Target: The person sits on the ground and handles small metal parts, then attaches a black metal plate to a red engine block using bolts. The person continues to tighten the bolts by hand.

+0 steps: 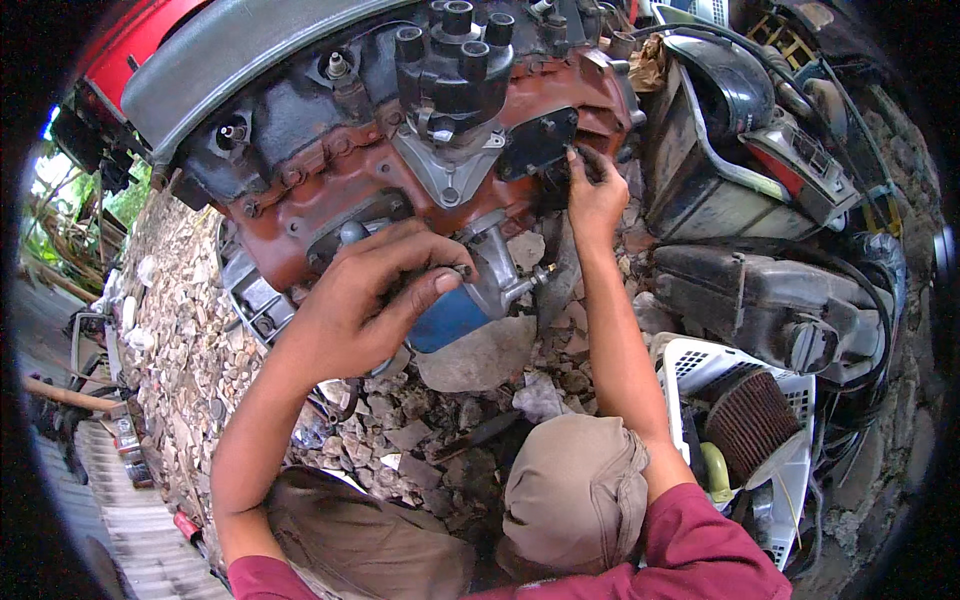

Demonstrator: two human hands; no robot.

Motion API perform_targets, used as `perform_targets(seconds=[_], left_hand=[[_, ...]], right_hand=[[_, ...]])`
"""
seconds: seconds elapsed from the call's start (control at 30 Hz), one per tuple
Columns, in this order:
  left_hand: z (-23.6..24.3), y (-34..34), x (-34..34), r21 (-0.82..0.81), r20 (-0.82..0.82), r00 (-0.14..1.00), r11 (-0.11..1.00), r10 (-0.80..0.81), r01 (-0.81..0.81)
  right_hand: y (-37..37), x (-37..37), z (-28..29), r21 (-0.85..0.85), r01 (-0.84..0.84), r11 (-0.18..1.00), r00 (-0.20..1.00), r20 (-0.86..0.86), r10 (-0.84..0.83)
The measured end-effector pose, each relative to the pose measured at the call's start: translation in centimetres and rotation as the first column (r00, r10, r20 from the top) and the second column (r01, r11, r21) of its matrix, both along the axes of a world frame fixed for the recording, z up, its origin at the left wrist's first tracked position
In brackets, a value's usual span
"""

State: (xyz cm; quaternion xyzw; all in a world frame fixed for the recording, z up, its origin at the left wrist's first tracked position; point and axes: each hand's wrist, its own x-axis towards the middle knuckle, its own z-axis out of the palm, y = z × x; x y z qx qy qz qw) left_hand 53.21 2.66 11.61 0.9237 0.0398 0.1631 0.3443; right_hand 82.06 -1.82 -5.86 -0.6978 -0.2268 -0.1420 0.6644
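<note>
A reddish-brown engine block [340, 165] fills the top middle. At the right end of a black cover plate [540, 143] on its side, my right hand [597, 195] pinches a small dark bolt with thumb and fingertips. My left hand [375, 295] is closed lower down, in front of the block. Between its thumb and curled forefinger sits a small dark piece [463, 270], too small to name surely. Partly behind that hand is a blue oil filter [450, 322] under a grey metal housing [490, 255]. A black distributor cap [455, 75] stands above.
Loose stones [180, 330] cover the ground. To the right are an open dark container [690, 190], a black plastic tank [770, 300] and a white basket [690, 355] holding a pleated brown filter [750, 430]. A wooden handle [70, 393] lies at far left. My knees are below.
</note>
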Motion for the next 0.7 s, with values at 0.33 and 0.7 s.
perform_targets(seconds=[0.33,0.7], left_hand=[[-0.2,-0.1,-0.1,0.006,0.009,1.0,1.0,-0.002,0.002],[-0.3,-0.1,0.1,0.008,0.03,0.999,1.0,-0.012,0.012]], right_hand=[[-0.4,-1.0,0.3,0.09,-0.071,0.993,0.997,-0.035,0.075],[-0.1,-0.1,-0.6,0.075,-0.048,0.996,0.998,0.032,0.046]])
